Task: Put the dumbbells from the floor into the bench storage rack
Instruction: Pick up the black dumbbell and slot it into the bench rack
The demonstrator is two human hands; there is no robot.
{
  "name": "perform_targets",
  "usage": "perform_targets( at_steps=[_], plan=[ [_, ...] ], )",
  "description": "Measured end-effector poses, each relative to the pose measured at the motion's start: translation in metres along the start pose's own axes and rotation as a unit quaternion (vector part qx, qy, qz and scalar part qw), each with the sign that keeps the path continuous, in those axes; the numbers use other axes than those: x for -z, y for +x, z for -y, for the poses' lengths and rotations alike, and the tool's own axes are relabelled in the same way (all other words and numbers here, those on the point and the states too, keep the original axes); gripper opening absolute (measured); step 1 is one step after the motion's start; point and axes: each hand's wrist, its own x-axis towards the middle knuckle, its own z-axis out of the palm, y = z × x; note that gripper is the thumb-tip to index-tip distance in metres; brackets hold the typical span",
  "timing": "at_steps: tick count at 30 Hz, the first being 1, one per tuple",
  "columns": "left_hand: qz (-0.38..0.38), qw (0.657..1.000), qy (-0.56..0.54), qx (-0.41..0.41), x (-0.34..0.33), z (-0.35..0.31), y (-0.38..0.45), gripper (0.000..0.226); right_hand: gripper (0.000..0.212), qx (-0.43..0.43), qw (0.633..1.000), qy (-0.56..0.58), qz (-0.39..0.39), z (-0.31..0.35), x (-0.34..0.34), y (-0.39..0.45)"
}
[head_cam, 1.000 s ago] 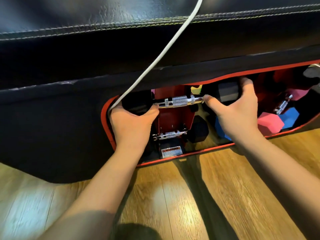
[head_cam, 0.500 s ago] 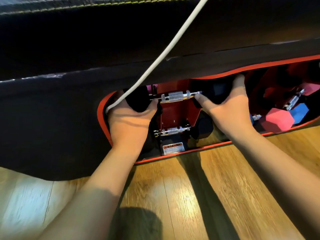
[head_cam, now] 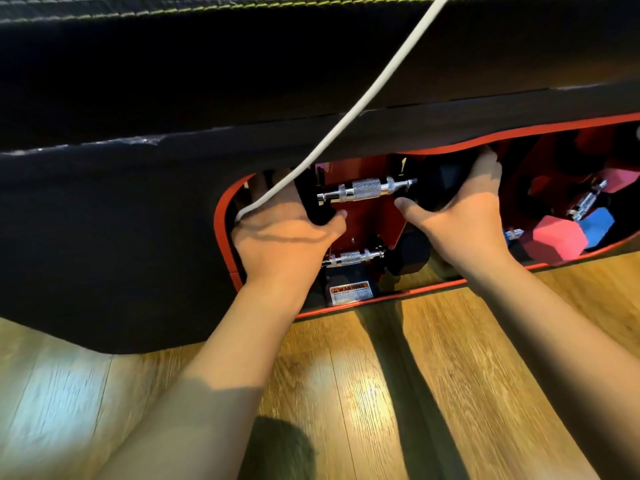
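Wood floor (head_cam: pixel 346 393) runs under the red rack (head_cam: pixel 367 216), where the dumbbell (head_cam: pixel 363 191) lies crosswise between both hands, left hand (head_cam: pixel 284 237) and right hand (head_cam: pixel 464 216) each clasping a black head, equally near.

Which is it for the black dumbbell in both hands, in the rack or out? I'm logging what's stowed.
In. The black dumbbell sits level inside the rack opening; left hand and right hand grip its ends.
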Motion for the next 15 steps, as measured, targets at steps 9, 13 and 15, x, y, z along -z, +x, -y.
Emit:
perform_targets(
  at_steps=[9, 13, 15],
  plan=[
    [0.045, 0.999, 0.027, -0.011, 0.0028, 0.0008, 0.0059, 0.061, 0.102, -0.006, 1.000, -0.015, -0.005, 0.0024, -0.0019, 0.0019],
    [0.043, 0.999, 0.022, -0.002, 0.0033, 0.0021, 0.0069, 0.064, 0.091, 0.008, 1.000, -0.024, -0.008, 0.0029, -0.0010, 0.0012],
    [0.027, 0.999, 0.021, -0.005, 0.0024, 0.0029, 0.0057, 0.065, 0.087, -0.005, 1.000, -0.006, -0.003, 0.0018, -0.0008, 0.0010]
  ],
)
